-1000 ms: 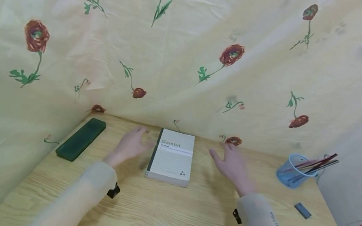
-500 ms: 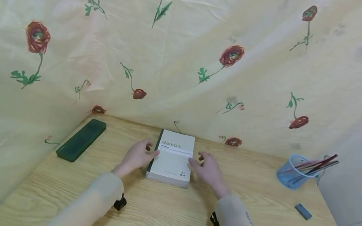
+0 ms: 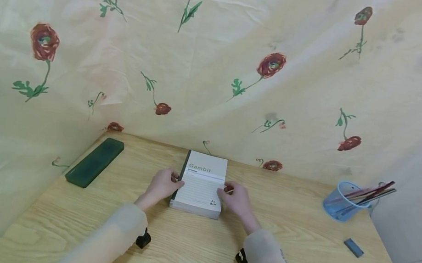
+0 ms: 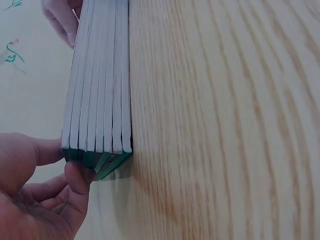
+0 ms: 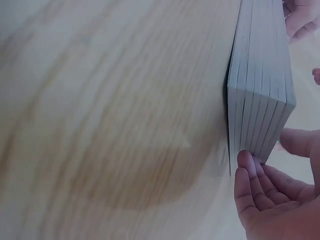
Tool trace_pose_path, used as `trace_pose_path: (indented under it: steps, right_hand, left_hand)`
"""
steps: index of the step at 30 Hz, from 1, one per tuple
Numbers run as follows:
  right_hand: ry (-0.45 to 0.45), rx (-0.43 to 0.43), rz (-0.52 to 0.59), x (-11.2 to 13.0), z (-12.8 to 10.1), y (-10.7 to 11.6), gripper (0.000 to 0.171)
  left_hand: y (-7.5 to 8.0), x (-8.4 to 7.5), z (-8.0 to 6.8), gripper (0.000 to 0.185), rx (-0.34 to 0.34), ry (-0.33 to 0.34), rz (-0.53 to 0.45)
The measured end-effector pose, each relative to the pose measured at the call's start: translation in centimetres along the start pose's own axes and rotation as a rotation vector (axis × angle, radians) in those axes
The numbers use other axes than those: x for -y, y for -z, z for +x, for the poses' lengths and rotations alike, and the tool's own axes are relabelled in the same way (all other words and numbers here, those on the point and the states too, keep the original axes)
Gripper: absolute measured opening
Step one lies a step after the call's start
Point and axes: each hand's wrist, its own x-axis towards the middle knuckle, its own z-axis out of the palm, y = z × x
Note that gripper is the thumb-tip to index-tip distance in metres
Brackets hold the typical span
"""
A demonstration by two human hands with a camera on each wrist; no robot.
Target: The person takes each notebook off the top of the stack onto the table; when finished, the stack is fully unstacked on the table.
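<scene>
A stack of several thin notebooks (image 3: 200, 189), the top one marked "Gambit", lies flat at the middle back of the wooden table (image 3: 191, 249). My left hand (image 3: 172, 182) grips its left, dark-green spine side, thumb on the cover. My right hand (image 3: 227, 193) grips the right, page-edge side. In the left wrist view the stack (image 4: 100, 90) shows its green spines, and my left hand (image 4: 70, 167) pinches the near corner. The right wrist view has the stack (image 5: 260, 90) edge-on, with my right hand (image 5: 267, 155) curled round its corner. The stack still rests on the table.
A dark green pencil case (image 3: 94, 162) lies at the back left. A blue pen cup (image 3: 343, 201) with several pens stands at the back right, a small dark eraser (image 3: 353, 247) in front of it. A flowered cloth (image 3: 223, 59) hangs close behind and to both sides.
Both hands have come inward from open positions beside the stack and now hold its left and right edges. The stack has not moved.
</scene>
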Motion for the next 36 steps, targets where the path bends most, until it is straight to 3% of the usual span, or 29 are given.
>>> trace_pose_path:
  steps: [10,21,28,36]
  right_hand:
    - [-0.007,-0.02,0.011,0.1,-0.1,-0.1,0.033]
    - [-0.028,-0.027,0.023,0.2,-0.2,-0.2,0.036]
    - [-0.019,-0.028,0.022,0.2,-0.2,-0.3,0.037]
    - [-0.05,0.009,-0.01,0.2,-0.1,-0.3,0.039]
  left_hand:
    - [-0.1,-0.6,0.0,0.026,-0.034,0.025,0.009]
    - [0.1,-0.4,0.3,0.026,-0.015,0.073,-0.005]
    - [1.3,0.5,0.7,0.027,0.007,0.138,-0.135]
    - [3.8,1.7,0.6,0.031,-0.038,0.165,-0.178]
